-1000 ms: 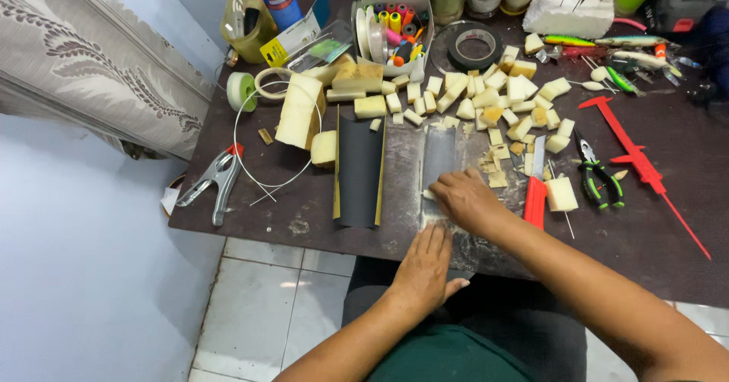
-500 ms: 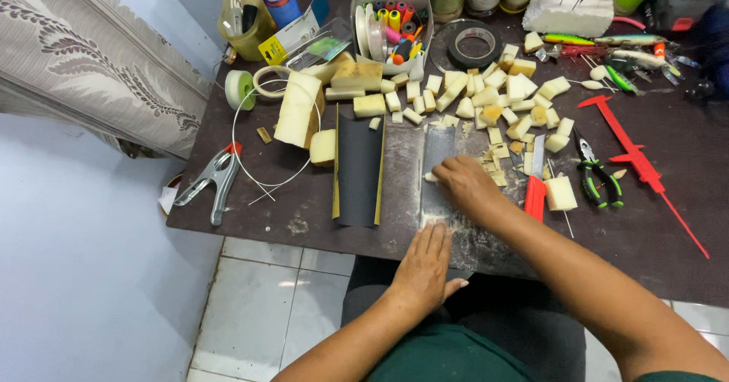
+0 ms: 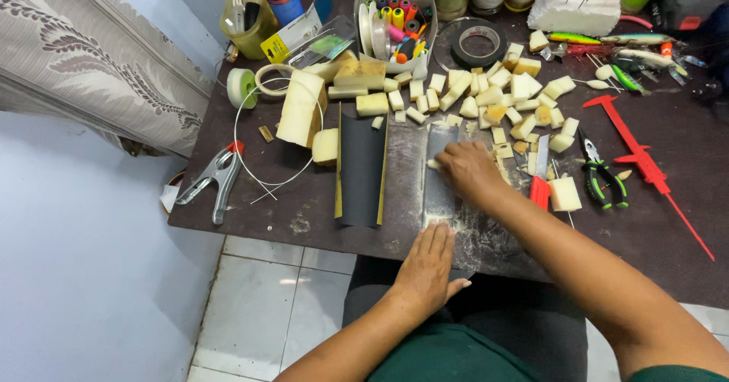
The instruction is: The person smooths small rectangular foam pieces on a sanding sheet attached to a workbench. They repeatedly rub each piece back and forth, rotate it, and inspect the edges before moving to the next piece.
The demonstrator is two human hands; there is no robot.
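Two bare hands work at the near edge of a dark tabletop [image 3: 319,207]. The right hand [image 3: 467,171] lies palm down on a grey sanding sheet [image 3: 440,184], its fingers curled over a small pale block [image 3: 433,165] that it presses against the sheet; only a corner of the block shows at the fingertips. The left hand [image 3: 427,268] rests flat and open at the sheet's near end, fingers spread, holding nothing, pinning the sheet at the tabletop's edge. Pale dust [image 3: 474,226] is scattered on the sheet between the two hands.

Just left of the sheet lies a black sanding strip [image 3: 361,165] with yellow edges. Beyond it stand larger foam pieces [image 3: 302,108], and a heap of small foam cubes [image 3: 493,93] spreads behind the right hand. A red-handled knife [image 3: 540,177] lies just right of the right wrist, with green-handled pliers [image 3: 604,175] and a red caliper [image 3: 645,162] farther right. A metal clamp [image 3: 213,181] and a wire loop [image 3: 269,143] lie at the left. A roll of black tape [image 3: 478,42] sits near the far edge.
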